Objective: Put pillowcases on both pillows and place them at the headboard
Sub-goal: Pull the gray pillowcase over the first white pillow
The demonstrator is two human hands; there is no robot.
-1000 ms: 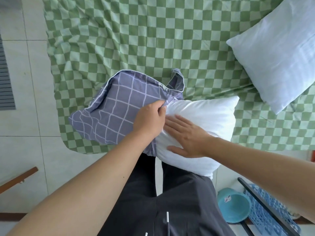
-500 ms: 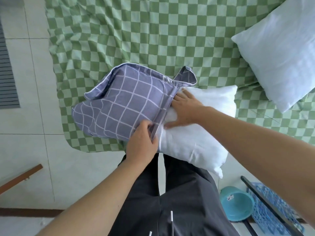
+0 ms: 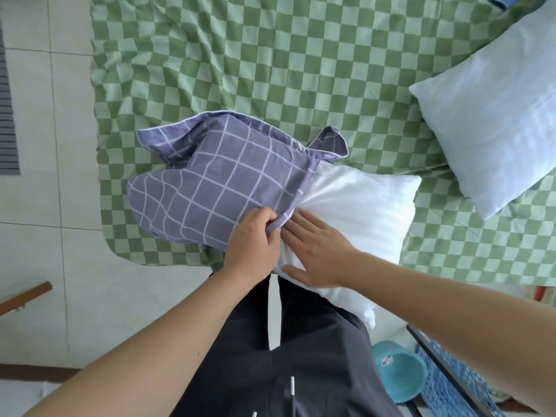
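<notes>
White pillow (image 3: 361, 212) lies across the near edge of the bed (image 3: 270, 70), roughly half inside the purple grid pillowcase (image 3: 216, 188); left hand (image 3: 255, 239) pinches the case's open hem, right hand (image 3: 316, 257) rests flat, fingers straight, on the bare pillow just beside it. Step in hand, by my reading: sleeving the first pillow; next move calls for drawing the hem rightward while the flat hand feeds filling in. Second pillow (image 3: 493, 127), uncased, is cut off at the right frame edge; no headboard in view.
</notes>
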